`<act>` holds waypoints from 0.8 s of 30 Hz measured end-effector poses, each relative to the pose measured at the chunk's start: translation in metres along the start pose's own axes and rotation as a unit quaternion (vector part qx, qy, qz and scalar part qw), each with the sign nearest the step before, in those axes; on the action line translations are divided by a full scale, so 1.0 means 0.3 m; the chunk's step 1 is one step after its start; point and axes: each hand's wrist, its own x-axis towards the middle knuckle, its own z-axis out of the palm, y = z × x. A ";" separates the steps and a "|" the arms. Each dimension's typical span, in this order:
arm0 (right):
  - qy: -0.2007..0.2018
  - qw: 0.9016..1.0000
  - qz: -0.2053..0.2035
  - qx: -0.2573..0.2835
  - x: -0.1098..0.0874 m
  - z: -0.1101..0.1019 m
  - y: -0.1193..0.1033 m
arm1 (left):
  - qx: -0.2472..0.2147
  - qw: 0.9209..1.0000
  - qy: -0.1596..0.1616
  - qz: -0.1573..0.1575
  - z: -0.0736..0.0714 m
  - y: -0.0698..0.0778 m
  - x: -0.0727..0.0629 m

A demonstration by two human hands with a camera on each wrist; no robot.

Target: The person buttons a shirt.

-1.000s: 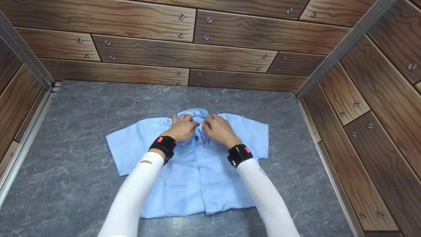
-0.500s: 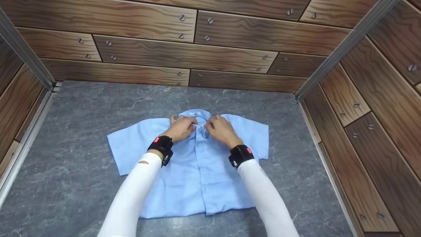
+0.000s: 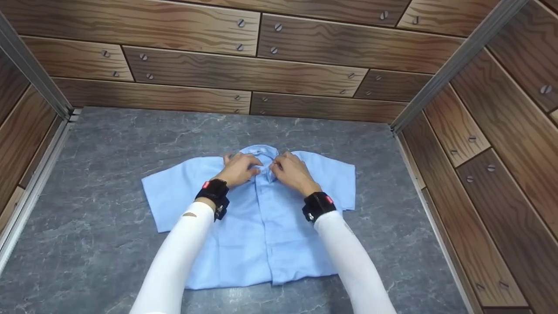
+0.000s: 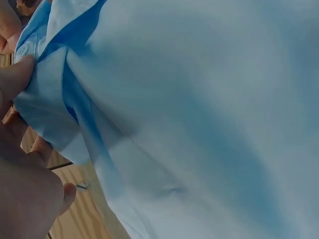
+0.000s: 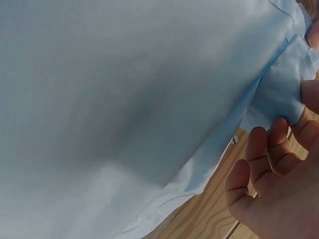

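A light blue short-sleeved shirt [image 3: 242,240] lies spread on the grey surface, its collar [image 3: 257,150] at the far side. At the neck, my left hand [image 3: 239,169] pinches the collar's left edge between thumb and fingers. A small button [image 4: 23,50] shows right at the thumb tip in the left wrist view. Across from it, my right hand [image 3: 291,171] pinches the other collar flap [image 5: 281,94], thumb on top and fingers curled beneath. The two hands are a short gap apart over the top of the front placket [image 3: 263,218].
The grey marbled surface [image 3: 100,183] surrounds the shirt. Wood-patterned walls [image 3: 209,65] stand at the back and both sides, joined by metal corner rails [image 3: 457,61]. Each wrist wears a black strapped device [image 3: 318,206] over a white sleeve.
My left hand has shifted slightly left, away from the right hand, and the neck opening between them shows more. The right hand has barely moved. The shirt body lies the same.
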 end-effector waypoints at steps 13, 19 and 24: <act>0.025 1.000 0.006 0.002 0.006 0.002 -0.009 | -0.033 0.999 0.003 -0.038 0.009 0.019 0.013; 0.034 0.999 0.018 -0.009 0.008 0.004 -0.013 | -0.008 0.999 0.024 -0.024 0.018 0.033 0.020; 0.067 0.997 0.041 -0.015 0.011 -0.001 -0.021 | 0.040 0.995 0.087 -0.014 0.035 0.035 0.025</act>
